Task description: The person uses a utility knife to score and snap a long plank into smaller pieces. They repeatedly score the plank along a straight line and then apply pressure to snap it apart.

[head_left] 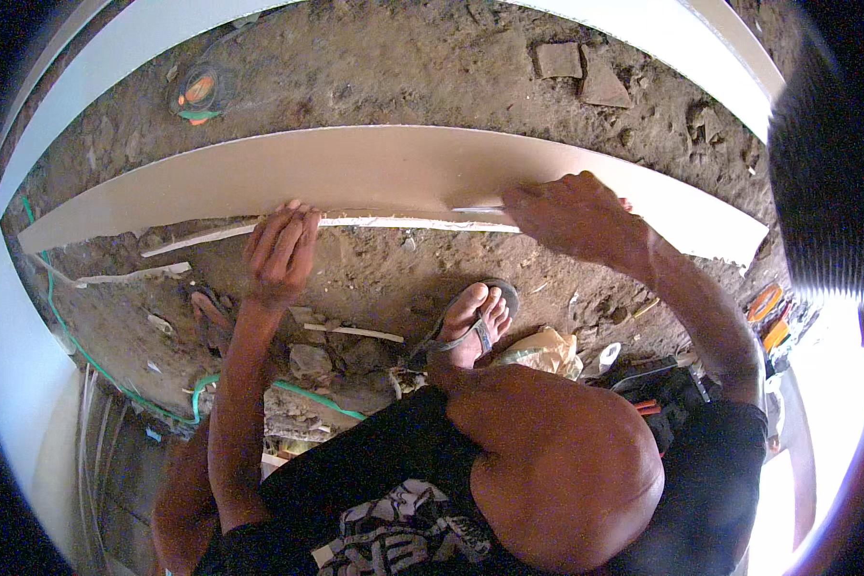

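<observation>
A long tan board [374,168] with a pale, ragged near edge lies across the ground in front of me. Along that edge runs a narrow white strip [422,225], partly apart from the board. My left hand [283,252] is closed at the near edge, its fingertips curled over the board and strip. Farther right, my right hand [576,219] is closed around a knife whose thin silver blade [477,209] points left along the board's edge. The knife's handle is mostly hidden in my fist; a small reddish bit shows past it.
Bare dirt surrounds the board. A tape roll [200,93] lies far left, and broken tiles [559,60] far right. A green hose [130,392] winds along the left. Loose white offcuts [355,332] lie near my sandalled foot [470,322]. Orange-handled tools [776,333] sit at right.
</observation>
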`<state>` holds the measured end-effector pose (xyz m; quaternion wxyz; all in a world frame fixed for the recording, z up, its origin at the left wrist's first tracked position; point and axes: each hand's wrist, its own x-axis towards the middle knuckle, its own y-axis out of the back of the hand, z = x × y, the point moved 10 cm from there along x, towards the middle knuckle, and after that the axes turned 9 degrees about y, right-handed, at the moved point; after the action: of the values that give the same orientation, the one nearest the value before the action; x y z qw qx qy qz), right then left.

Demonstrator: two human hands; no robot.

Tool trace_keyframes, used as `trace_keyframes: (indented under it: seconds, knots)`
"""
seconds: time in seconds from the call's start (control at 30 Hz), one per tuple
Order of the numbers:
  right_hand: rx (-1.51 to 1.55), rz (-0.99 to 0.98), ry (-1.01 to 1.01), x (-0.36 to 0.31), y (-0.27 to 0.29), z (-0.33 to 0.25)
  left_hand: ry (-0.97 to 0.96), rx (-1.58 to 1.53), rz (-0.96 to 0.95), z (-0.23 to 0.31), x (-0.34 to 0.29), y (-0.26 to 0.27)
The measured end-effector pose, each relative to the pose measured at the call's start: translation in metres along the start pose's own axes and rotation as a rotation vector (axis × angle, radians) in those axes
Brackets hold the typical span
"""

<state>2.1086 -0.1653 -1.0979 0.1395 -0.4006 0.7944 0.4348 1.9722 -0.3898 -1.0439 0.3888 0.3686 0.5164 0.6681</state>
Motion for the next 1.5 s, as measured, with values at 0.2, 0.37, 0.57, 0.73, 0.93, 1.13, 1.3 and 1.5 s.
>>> trace_keyframes:
  seconds: [0.2, 0.37, 0.57, 0.73, 0.93, 1.13, 1.3, 1.5]
  knots:
    - [-0.012, -0.003, -0.054, -0.038, -0.017, 0.023, -0.030, 0.003, 0.008, 0.003, 0.003, -0.003]
    - [-0.089, -0.065, -0.071, -0.050, -0.025, 0.035, -0.044, 0.064, -0.014, 0.002, 0.004, 0.003]
    - [-0.029, -0.087, -0.160, -0.104, -0.041, 0.066, -0.014, 0.050, -0.085, 0.005, 0.004, -0.009]
    - [-0.030, -0.044, -0.143, -0.133, -0.053, 0.083, 0.000, 0.069, -0.090, -0.002, -0.005, -0.006]
    - [-0.055, -0.105, -0.241, -0.177, -0.066, 0.099, -0.064, 0.006, -0.102, 0.017, 0.025, -0.010]
    - [-0.062, -0.094, -0.211, -0.208, -0.081, 0.122, -0.070, 0.067, -0.090, 0.002, -0.002, -0.005]
    - [-0.128, -0.064, -0.282, -0.272, -0.098, 0.148, -0.121, 0.121, -0.126, 0.013, 0.012, -0.019]
    - [-0.309, -0.106, -0.269, -0.286, -0.089, 0.160, -0.104, 0.193, -0.141, -0.015, -0.027, -0.013]
